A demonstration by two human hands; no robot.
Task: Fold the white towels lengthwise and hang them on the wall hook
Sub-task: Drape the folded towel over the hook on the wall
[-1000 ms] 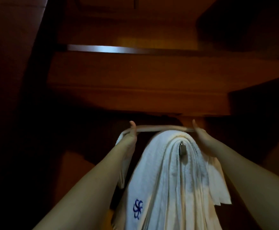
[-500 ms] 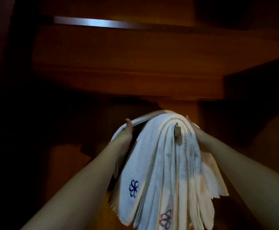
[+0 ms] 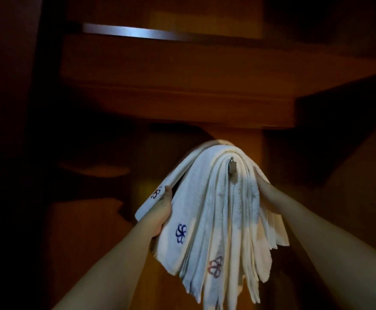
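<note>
Towel stack: a thick bundle of folded white towels (image 3: 207, 211) hangs over a metal wall hook (image 3: 232, 166); the hook's tip pokes out between the layers near the top of the bundle, at about 1 o'clock from the picture's centre.
Rearmost towel: a folded white towel (image 3: 160, 196) lies over the crown of the stack, its left end splayed out toward 8 o'clock, apart from the next layer, with a dark gap between them.
Lower edges: the hanging ends fan out unevenly toward 5 to 7 o'clock; the longest run off the bottom of the frame.
Embroidery: a blue flower motif (image 3: 181, 233) on the front left layer, a red-and-blue one (image 3: 215, 266) lower down, a third partly hidden by the thumb.
Open room: dark, unoccupied space at 9 o'clock left of the stack and at 3 o'clock to its right; a wooden shelf (image 3: 182, 101) overhangs at 12 o'clock with a gap above the crown.
Left hand (image 3: 162, 211): reaches up from 7 o'clock, thumb in front, pinching the splayed left end of the rearmost towel.
Right hand (image 3: 263, 189): reaches up from 4 o'clock; fingers hidden behind the stack's right edge, so its grip cannot be told.
Hands: well apart, one on each side of the stack.
</note>
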